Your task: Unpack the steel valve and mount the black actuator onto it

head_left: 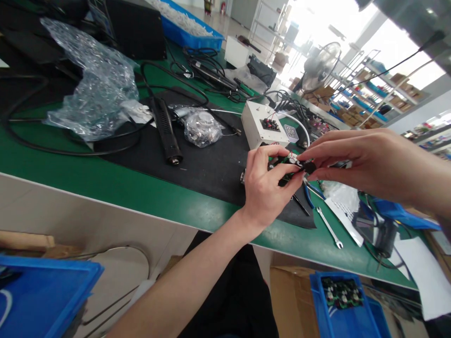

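My left hand [264,183] is closed around a small electronic assembly [293,160] with black and green parts, white bits and a thin red wire. Coming in from the right, my right hand [352,152] pinches the assembly's near right end, where a dark round piece shows. Fingers cover much of the part, so its full shape is hidden. Just behind my hands stands a white box [255,126] with a black terminal block on its top. A thin dark tool [300,205] lies below the fingers, and blue-handled pliers [309,195] rest beside it.
A black mat [211,164] covers part of the green bench [105,173]. On it lie a black handheld device [165,131] and a bag of metal parts [202,127]. A wrench [329,227] is at the right. Below the edge, a blue bin [338,319] holds similar assemblies.
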### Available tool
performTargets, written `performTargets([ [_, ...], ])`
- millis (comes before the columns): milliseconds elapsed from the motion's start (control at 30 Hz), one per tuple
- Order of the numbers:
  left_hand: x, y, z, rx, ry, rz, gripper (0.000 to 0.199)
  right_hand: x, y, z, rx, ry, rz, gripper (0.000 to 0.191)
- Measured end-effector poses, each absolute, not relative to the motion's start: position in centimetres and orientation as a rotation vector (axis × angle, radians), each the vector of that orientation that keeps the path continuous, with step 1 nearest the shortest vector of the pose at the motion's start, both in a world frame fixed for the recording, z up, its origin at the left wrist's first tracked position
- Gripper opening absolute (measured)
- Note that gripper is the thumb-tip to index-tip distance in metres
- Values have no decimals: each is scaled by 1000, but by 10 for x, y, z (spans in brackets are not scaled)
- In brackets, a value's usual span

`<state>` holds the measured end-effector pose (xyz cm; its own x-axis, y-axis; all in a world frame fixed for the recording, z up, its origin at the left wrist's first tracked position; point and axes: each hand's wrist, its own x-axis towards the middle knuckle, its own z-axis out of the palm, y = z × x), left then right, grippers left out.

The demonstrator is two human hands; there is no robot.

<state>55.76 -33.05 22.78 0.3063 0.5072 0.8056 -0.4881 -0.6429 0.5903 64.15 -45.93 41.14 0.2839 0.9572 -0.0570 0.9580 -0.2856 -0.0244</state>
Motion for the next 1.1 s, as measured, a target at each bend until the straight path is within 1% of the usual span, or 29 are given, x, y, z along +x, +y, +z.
performTargets([
  [100,558,-330,227,1741,25,1487,7,644,-459,411,2594,1804,-152,29],
  [267,559,-330,225,1737,0,1496,9,647,-457,411,2727,1718,-280,40],
  [400,558,-329,223,1763,0,1483,9,648,-458,411,2855,1578,-389,42],
  [667,559,-329,222,1756,8,1470,8,641,-459,410,3054,1406,-601,52],
  [867,558,-328,221,1748,-9,1460,7,641,-466,406,3065,1408,-665,56],
  [1100,558,-327,220,1739,-10,1450,6,640,-467,402,3127,1387,-872,56],
])
